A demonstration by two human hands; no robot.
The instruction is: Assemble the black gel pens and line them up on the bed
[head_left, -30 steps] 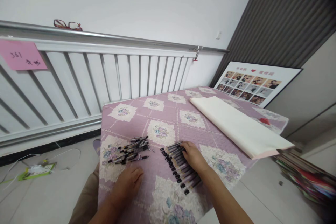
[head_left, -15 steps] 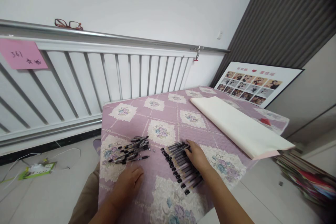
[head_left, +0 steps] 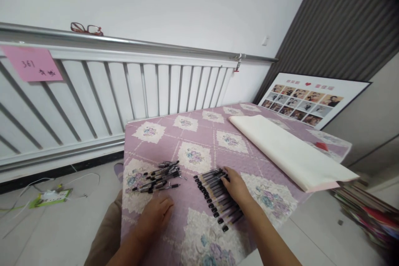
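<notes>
Right hand (head_left: pixel 235 186) nearer the row of black-capped pens (head_left: pixel 215 193); fingers bent at its right edge, grip cannot be told; caps leftward of fingertips, long axes crosswise; left hand (head_left: pixel 158 213) loosely curled, closure unclear; jumbled pens (head_left: pixel 160 178) just beyond its fingers.

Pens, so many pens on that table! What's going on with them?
A person is handling pens with bare hands. The right hand is at one end of a neat row of pens, though I can't tell if it grips any. The left hand rests loosely curled on the flowery tablecloth, near a messy pile of pens. So some pens lie side by side and others are jumbled together.
</notes>
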